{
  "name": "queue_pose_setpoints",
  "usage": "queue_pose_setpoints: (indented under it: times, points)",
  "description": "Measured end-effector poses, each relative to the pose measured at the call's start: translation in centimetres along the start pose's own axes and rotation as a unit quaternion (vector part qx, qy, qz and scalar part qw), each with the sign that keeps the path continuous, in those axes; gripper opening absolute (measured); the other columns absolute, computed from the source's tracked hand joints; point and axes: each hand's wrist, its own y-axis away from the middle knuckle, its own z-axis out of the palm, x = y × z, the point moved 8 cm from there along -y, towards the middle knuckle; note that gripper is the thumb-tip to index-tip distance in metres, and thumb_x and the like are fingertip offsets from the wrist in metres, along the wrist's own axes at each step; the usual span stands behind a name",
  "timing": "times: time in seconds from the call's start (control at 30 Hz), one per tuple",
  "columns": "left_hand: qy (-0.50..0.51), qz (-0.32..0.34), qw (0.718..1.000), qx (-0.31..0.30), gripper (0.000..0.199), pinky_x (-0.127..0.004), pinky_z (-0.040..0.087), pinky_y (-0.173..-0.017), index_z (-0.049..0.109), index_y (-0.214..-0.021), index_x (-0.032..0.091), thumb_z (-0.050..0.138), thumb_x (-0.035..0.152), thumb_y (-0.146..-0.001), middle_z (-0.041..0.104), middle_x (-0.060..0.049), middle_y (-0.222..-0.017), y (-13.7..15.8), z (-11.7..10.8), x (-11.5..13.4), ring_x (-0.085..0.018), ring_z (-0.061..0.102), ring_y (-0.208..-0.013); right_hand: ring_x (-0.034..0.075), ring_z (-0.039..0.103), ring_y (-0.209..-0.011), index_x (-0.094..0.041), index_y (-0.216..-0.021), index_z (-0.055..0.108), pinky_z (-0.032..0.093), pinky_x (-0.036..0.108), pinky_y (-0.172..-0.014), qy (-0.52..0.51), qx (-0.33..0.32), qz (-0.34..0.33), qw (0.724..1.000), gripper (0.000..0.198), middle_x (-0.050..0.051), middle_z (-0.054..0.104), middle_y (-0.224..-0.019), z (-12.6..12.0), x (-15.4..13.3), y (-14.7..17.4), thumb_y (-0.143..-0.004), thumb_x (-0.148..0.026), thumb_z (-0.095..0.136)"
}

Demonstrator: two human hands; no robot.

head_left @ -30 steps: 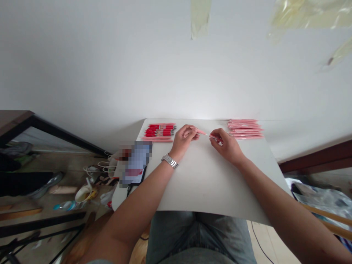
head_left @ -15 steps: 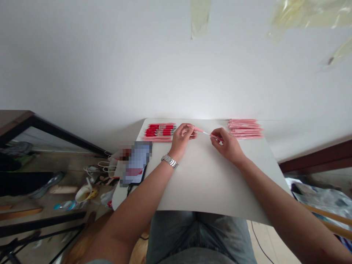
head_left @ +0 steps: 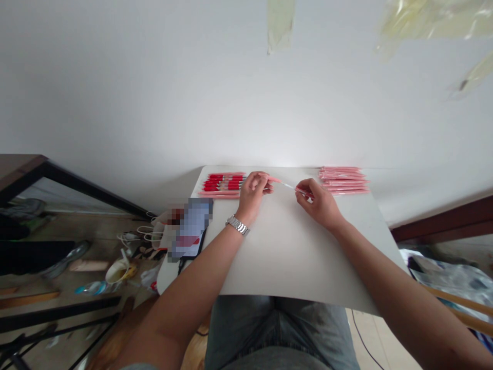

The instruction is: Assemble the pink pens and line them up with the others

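Near the far edge of the white worktop (head_left: 292,246), my left hand (head_left: 252,192) pinched the pink plastic pen barrel (head_left: 274,179); my right hand (head_left: 318,201) pinched the thin clear refill (head_left: 289,186). Both lay along one left-right axis, between the two hands.

pink pen barrel (head_left: 274,180) | thin refill (head_left: 289,186) sticking out its right end | raised above table

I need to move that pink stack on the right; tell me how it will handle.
The pink stack looks like thin, loose sleeves, so probably light and somewhat floppy. Lying flat, unbound, it may fan apart if pushed. Rolling seems unlikely.
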Motion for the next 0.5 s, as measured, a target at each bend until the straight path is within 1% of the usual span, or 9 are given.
queue_pose_setpoints:
  times: [0.27,0.5]
  points:
    - [0.01,0.003,1.0,-0.005,0.034,-0.027,0.059,-0.073,0.062,-0.099,0.022,0.072,0.053,-0.09,0.075,-0.006,-0.098,0.04,0.14,0.11,-0.012,0.067,-0.076,0.018,0.066,-0.074,-0.024,-0.102,0.058,0.05,0.031,-0.068,-0.012,0.002,0.012,1.0,0.014,0.003,0.07,-0.089,-0.07,0.1,-0.04,-0.095,-0.036,0.06]
    - [0.005,0.01,1.0,0.028,0.035,-0.026,0.058,-0.07,0.06,-0.098,0.022,0.07,0.054,-0.09,0.073,-0.005,-0.094,-0.12,-0.47,0.18,-0.012,0.066,-0.073,0.019,0.066,-0.074,-0.024,-0.102,0.058,0.053,0.033,-0.068,-0.026,0.015,0.019,0.999,0.016,0.005,0.071,-0.089,-0.25,0.24,-0.05,-0.094,-0.038,0.061]
